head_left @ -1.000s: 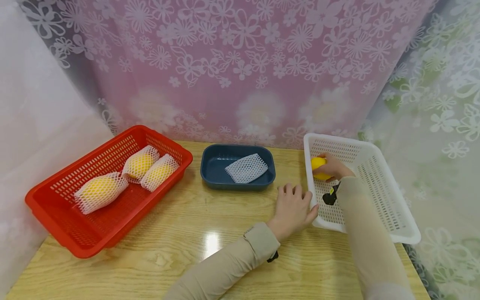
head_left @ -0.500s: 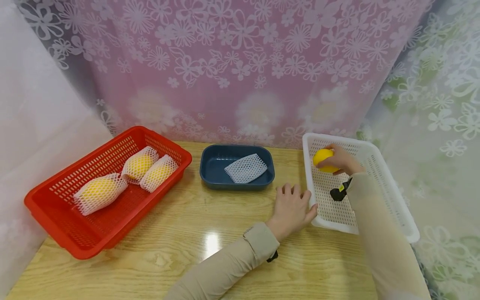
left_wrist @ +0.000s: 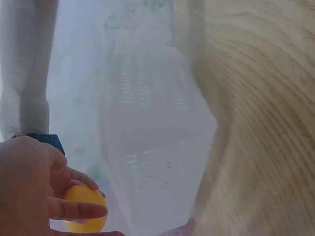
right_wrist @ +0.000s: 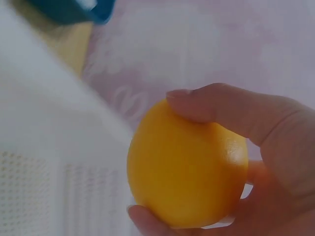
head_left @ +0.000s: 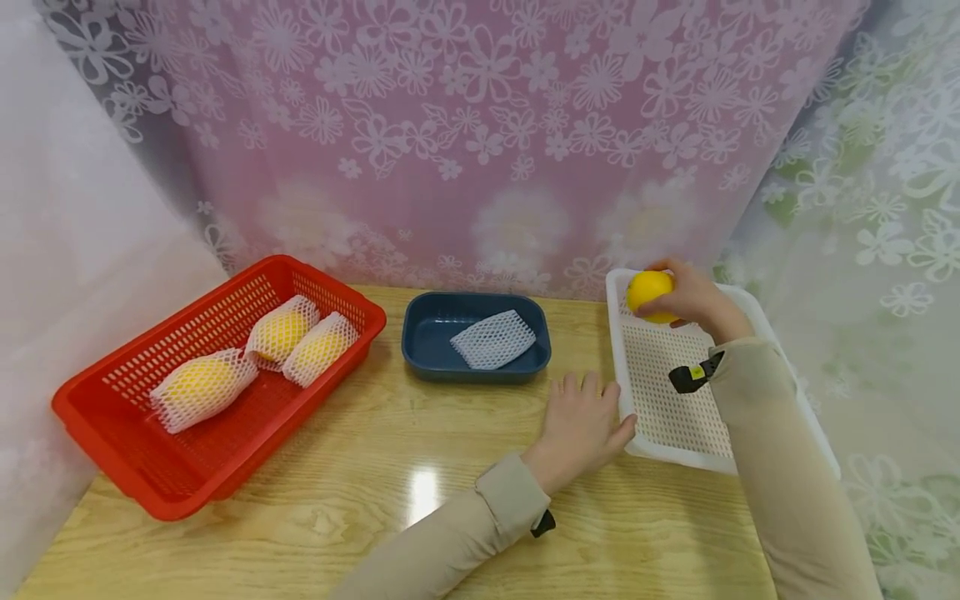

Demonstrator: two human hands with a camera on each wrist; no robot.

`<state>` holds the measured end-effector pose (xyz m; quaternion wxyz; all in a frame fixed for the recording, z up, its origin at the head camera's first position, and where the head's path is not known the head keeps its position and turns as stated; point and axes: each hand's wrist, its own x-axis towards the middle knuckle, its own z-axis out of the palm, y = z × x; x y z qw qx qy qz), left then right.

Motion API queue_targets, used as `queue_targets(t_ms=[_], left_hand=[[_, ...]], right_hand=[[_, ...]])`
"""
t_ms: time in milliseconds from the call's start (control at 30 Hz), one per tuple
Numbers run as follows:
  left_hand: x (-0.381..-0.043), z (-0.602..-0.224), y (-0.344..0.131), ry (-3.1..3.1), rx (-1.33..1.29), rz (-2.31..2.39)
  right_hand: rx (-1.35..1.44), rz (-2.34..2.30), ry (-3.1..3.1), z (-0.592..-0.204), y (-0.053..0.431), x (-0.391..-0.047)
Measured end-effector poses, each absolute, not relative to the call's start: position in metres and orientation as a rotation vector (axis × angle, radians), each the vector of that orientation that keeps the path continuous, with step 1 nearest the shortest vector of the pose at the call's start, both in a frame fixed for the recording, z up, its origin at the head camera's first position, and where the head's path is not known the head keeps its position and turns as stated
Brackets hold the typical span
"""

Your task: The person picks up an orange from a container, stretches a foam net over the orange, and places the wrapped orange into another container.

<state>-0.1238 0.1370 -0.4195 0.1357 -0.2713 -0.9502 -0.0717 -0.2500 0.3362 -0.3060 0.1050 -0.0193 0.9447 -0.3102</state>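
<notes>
My right hand point(head_left: 693, 296) grips a smooth, round yellow fruit point(right_wrist: 182, 167) between thumb and fingers. It holds the fruit over the back left corner of the white perforated basket point(head_left: 626, 417). In the right wrist view the thumb lies across the fruit's top and a fingertip shows beneath it. My left hand point(head_left: 577, 429) lies with loosely spread fingers beside the basket's left wall, thumb at the rim. In the left wrist view the yellow fruit point(left_wrist: 83, 192) appears at the lower left, partly covered by fingers.
A red basket point(head_left: 161, 500) at the left holds yellow fruits in white foam nets point(head_left: 318, 346). Between the baskets, at the back of the wooden table point(head_left: 337, 483), stands a dark blue tray point(head_left: 427, 367) with a white foam net point(head_left: 495, 339) inside. Flowered curtains point(head_left: 450, 125) hang behind.
My right hand has lifted the yellow fruit from inside the white basket up and toward the back, near the rim's height. The left hand stays almost in place.
</notes>
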Motion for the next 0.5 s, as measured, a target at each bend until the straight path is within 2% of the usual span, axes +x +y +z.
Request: queue_targets(t_ms=[300,500], left_hand=[[-0.117,-0.407,0.101,-2.759,-0.711,-0.559],[-0.119,-0.411,0.068,-2.71,-0.654,-0.985]], right_hand=[[-0.204,-0.97,2.811,-0.277,0.284,-0.216],[-0.349,-1.001,2.833,-0.276,0.253,-0.19]])
